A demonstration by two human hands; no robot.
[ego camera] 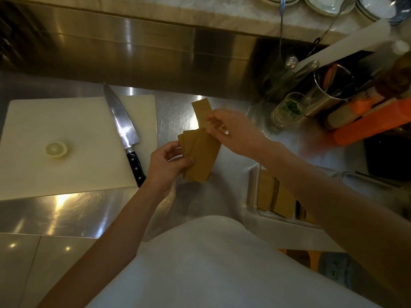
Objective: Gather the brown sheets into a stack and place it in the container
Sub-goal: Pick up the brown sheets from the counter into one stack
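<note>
Several brown sheets (201, 156) are held fanned out above the steel desk (77, 210), their long axes running from lower left up toward upper right. The left hand (165, 162) has its grip closed on the lower end of this fan, thumb pressed on top. One more brown sheet (202, 113) stands above the fan, its long axis pointing away from the person and leaning slightly left; the right hand (231, 130) pinches its lower part between fingertips, just where it meets the fan.

To the lower right, a metal container (252, 190) sits on the desk and already holds more brown sheets, partly hidden by the right forearm.

Left of the hands lies a white cutting board (66, 170) with a half lemon (56, 149) on it and a chef's knife (124, 130), tip pointing away, handle toward the person. At the far right stand a glass with green herbs (289, 110), a steel utensil cup (331, 90) and an orange object (373, 123). A steel backsplash rises behind the desk, and stacked plates (329, 5) sit on the ledge above.
</note>
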